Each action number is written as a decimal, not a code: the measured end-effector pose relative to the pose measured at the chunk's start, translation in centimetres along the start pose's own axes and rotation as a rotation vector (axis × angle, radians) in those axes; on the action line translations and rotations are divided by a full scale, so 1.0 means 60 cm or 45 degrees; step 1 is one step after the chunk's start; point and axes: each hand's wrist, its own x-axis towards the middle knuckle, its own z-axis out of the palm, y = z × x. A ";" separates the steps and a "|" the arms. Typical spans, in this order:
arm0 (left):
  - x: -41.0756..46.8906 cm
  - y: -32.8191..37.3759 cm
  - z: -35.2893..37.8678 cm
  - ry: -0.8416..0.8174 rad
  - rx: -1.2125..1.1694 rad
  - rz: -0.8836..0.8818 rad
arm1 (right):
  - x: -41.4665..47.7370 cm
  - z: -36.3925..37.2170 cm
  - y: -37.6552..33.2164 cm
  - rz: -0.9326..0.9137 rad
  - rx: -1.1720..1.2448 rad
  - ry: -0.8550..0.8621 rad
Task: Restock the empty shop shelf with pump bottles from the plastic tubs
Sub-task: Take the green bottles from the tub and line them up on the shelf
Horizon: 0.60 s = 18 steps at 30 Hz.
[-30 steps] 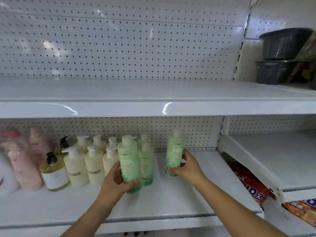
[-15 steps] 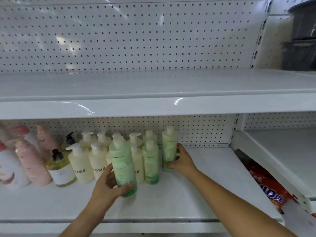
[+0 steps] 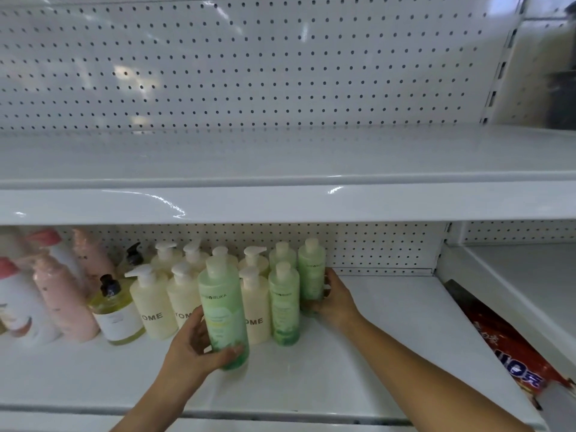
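My left hand (image 3: 194, 346) grips a tall green bottle (image 3: 223, 310) near its base, in front of the cream bottles on the lower shelf (image 3: 389, 332). My right hand (image 3: 335, 299) is closed around a second green bottle (image 3: 311, 272) that stands upright near the pegboard back. Two more green bottles (image 3: 283, 304) stand just left of it. Cream pump bottles (image 3: 152, 304) marked "OME" fill the row to the left.
A yellow bottle with a black pump (image 3: 117, 313) and pink bottles (image 3: 62, 297) stand at the far left. The upper shelf (image 3: 280, 157) holds nothing. A red packet (image 3: 511, 347) lies on the neighbouring lower shelf at right. Dark tubs (image 3: 561, 95) sit upper right.
My right hand has pushed its green bottle back and left, up against the other green ones. My left hand has kept its bottle in front of the cream row.
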 end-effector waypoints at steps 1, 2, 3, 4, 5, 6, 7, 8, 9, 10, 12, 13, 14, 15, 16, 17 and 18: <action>0.000 0.001 -0.001 0.000 0.002 0.003 | 0.001 0.002 0.000 -0.011 -0.005 -0.001; 0.000 0.002 -0.002 0.000 0.003 0.006 | 0.001 0.003 0.000 -0.016 -0.009 -0.001; 0.000 0.004 -0.002 -0.002 0.004 0.012 | 0.000 0.003 0.000 -0.018 -0.010 -0.004; 0.000 0.005 -0.003 -0.007 0.006 0.019 | 0.000 0.003 0.000 -0.017 -0.010 -0.006; -0.001 0.007 -0.003 -0.015 0.007 0.022 | 0.000 0.004 0.001 -0.010 -0.015 -0.010; -0.002 0.008 -0.004 -0.022 0.005 0.025 | -0.001 0.005 0.000 -0.010 -0.012 -0.016; -0.002 0.009 -0.004 -0.023 0.004 0.028 | -0.001 0.006 0.001 -0.009 -0.015 -0.015; -0.003 0.009 -0.005 -0.021 0.001 0.029 | -0.002 0.006 0.001 -0.007 -0.016 -0.012; -0.003 0.008 -0.005 -0.018 -0.002 0.028 | -0.003 0.007 0.001 -0.005 -0.026 -0.011; -0.003 0.008 -0.005 -0.013 -0.002 0.025 | -0.003 0.008 0.001 -0.003 -0.034 -0.013; -0.004 0.007 -0.002 -0.007 -0.001 0.020 | -0.005 0.008 0.000 0.003 -0.044 -0.016; -0.004 0.007 -0.001 -0.007 0.002 0.017 | -0.005 0.008 -0.001 0.002 -0.054 -0.021; -0.004 0.006 0.000 -0.007 0.005 0.012 | -0.005 0.007 -0.001 -0.001 -0.063 -0.027; -0.004 0.003 0.001 -0.008 0.007 0.007 | -0.006 0.007 0.000 0.000 -0.069 -0.037; -0.003 0.002 0.001 -0.009 0.008 0.003 | -0.008 0.007 0.000 0.002 -0.066 -0.043; -0.003 0.000 0.002 -0.008 0.009 0.001 | -0.009 0.008 0.001 0.012 -0.063 -0.045; -0.002 -0.001 0.004 -0.007 0.010 0.002 | -0.010 0.009 0.002 0.022 -0.054 -0.043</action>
